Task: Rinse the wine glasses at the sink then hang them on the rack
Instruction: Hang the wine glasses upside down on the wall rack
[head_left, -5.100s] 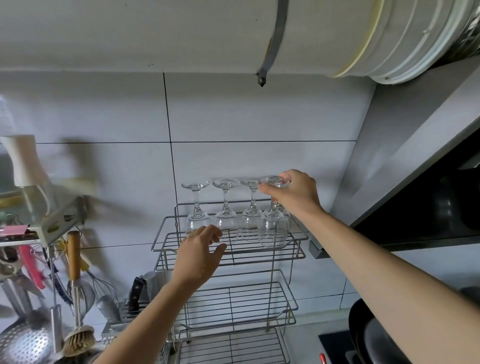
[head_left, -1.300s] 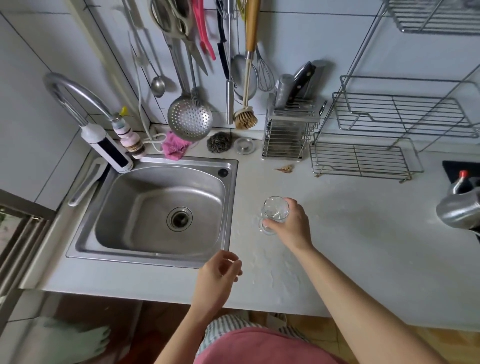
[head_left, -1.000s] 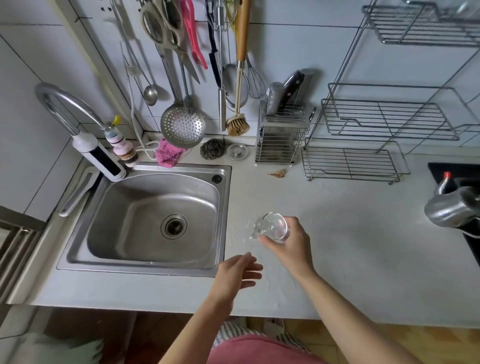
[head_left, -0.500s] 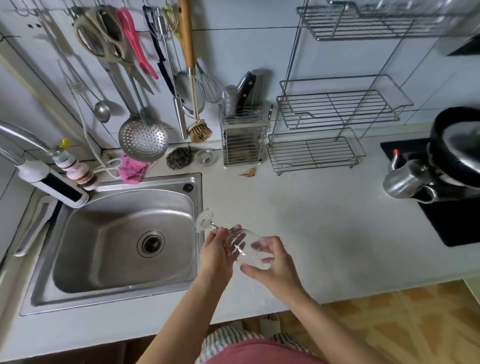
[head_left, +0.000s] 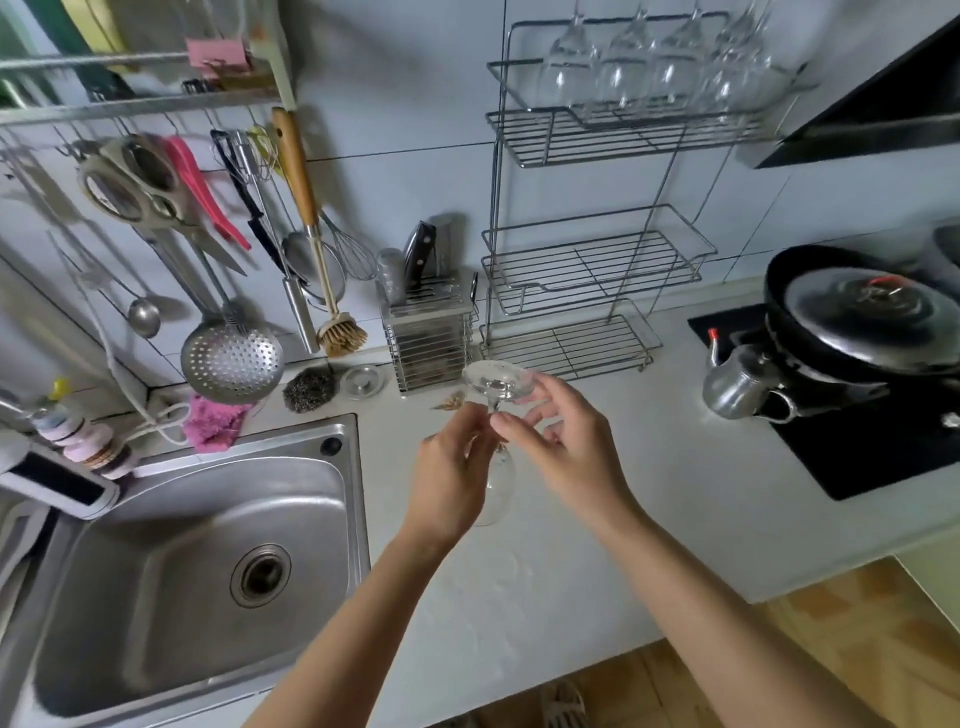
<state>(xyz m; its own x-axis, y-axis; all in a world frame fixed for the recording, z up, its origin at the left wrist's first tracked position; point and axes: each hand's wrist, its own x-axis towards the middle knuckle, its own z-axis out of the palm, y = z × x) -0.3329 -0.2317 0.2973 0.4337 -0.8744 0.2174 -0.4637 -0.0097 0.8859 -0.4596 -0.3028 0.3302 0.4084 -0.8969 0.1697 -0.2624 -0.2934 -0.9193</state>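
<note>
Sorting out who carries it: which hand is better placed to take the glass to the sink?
Probably left: the left hand holds the wine glass on the side nearer the sink; the right hand, pinching its stem, would have to reach across.

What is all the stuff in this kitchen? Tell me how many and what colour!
counter: one, white, middle
rack: one, silver wire, on the counter by the wall
sink: one, steel, left
stove: one, black, right
wine glass: one, clear, held upside down above the counter
other glasses: about four, clear, upside down on the rack's top shelf
kettle: one, silver, on the stove
pan: one, black, lidded, behind the kettle
brush: one, wooden handle, hanging on the wall
skimmer: one, silver, hanging by the sink
cloth: one, pink, behind the sink
left hand: holds the wine glass
right hand: pinches its stem
</note>
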